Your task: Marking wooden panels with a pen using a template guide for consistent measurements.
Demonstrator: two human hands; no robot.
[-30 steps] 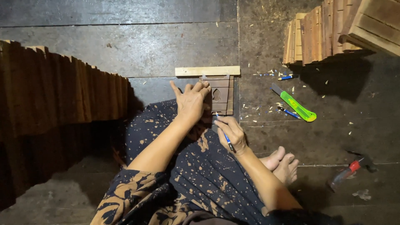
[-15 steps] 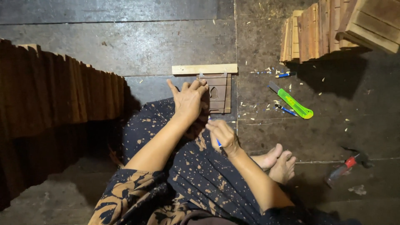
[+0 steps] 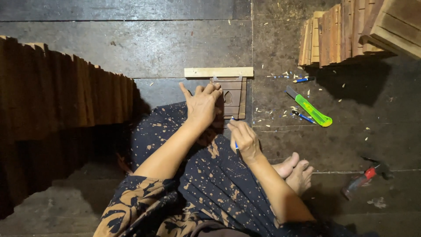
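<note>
two hands at a wood panel (image 3: 233,97): left hand (image 3: 202,104) spread flat on it, right hand (image 3: 244,139) pinching a blue pen (image 3: 236,146) just below.

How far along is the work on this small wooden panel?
Looks done: the dark wooden panel is assembled against a pale batten; shavings litter the floor. In hand: the left hand presses the panel flat while the right hand holds a blue pen at its lower edge. Left: cannot tell; the green cutter lies unused.

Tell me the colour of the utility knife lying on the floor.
Bright green utility knife with a dark blade end, seen in the head view.
</note>
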